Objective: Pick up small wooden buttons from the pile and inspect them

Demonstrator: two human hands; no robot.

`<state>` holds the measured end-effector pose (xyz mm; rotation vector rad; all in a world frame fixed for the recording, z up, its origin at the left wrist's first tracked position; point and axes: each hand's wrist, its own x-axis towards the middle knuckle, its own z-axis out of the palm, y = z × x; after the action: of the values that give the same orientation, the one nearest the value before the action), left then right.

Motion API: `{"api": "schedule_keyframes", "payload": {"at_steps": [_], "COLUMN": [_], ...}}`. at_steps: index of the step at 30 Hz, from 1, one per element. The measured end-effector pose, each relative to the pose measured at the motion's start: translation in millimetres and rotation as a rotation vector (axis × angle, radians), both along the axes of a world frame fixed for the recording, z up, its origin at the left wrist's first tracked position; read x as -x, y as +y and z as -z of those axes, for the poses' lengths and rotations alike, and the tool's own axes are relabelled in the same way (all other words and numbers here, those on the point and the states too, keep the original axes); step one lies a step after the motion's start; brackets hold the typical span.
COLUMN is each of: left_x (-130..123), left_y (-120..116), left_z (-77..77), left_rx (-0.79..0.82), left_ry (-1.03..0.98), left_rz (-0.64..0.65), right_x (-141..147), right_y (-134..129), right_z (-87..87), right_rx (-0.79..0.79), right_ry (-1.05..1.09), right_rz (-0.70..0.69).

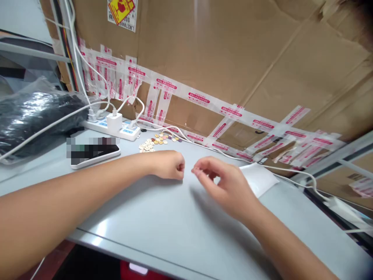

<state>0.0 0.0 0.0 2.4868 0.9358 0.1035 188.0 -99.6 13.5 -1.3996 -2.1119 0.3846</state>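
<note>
Two hands: left hand (169,165) balled in a fist, right hand (225,182) thumb and fingertip pressed together; can't tell if either holds anything. Button-like pieces (148,145), twenty-odd, exact count unclear, at left hand's 11 o'clock. One phone (96,156), its 9. One clear plastic bag (39,84), its 10, black stuff (43,111) inside.

L hand (169,165) fisted; R hand (223,182) raised, pinch pose, nr L.

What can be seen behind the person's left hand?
Behind the left hand lie small button-like pieces, mostly pale or yellow, a few darker, with cardboard farther back. Anything the hand itself covers can't be seen.
</note>
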Motion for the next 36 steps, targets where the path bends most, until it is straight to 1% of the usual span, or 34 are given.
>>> {"api": "schedule_keyframes", "payload": {"at_steps": [1, 2, 4, 6, 9, 13, 17, 21, 24, 25, 27, 31, 34, 36], "left_x": [0, -1, -2, -4, -6, -9, -9, -8, -7, -7, -6, -4, -3, -2], "left_y": [-1, -3, -5, -8, -14, -20, -25, -28, -27, -26, -23, -14, -10, -8], "left_z": [-0.6, -1.2, -2.2, -3.5, -6.5, -12.4, -17.9, -17.0, -12.2, -10.4, -7.5, -5.1, -4.5, -3.9], "left_rx": [-0.012, -0.025, -0.06, -0.112, -0.212, -0.295, -0.306, -0.287, -0.259, -0.241, -0.187, 0.005, 0.145, 0.201], "left_ry": [0.013, 0.022, 0.041, 0.071, 0.149, 0.24, 0.325, 0.327, 0.266, 0.233, 0.147, -0.001, -0.073, -0.109], "left_rz": [0.0, 0.001, 0.011, 0.017, 0.023, 0.03, 0.031, 0.013, 0.027, 0.04, 0.065, 0.047, 0.005, 0.0], "right_x": [-6, -10, -14, -12, -7, -4, -4, -4, -8, -10, -12, -13, -10, -9], "right_y": [15, 26, 34, 32, 24, 20, 21, 20, 23, 24, 29, 36, 36, 34], "right_z": [8.5, 17.5, 32.6, 39.3, 36.6, 30.8, 29.9, 30.3, 34.5, 36.7, 41.4, 45.2, 41.8, 39.1], "right_rx": [0.006, 0.058, 0.11, 0.095, 0.056, 0.076, 0.081, 0.116, 0.155, 0.171, 0.222, 0.355, 0.408, 0.417], "right_ry": [0.059, 0.075, 0.071, 0.024, -0.025, -0.019, -0.023, 0.0, 0.059, 0.102, 0.254, 0.619, 0.743, 0.788], "right_rz": [0.096, 0.133, 0.149, 0.11, 0.037, 0.038, 0.052, 0.068, 0.094, 0.105, 0.131, 0.145, 0.114, 0.103]}}
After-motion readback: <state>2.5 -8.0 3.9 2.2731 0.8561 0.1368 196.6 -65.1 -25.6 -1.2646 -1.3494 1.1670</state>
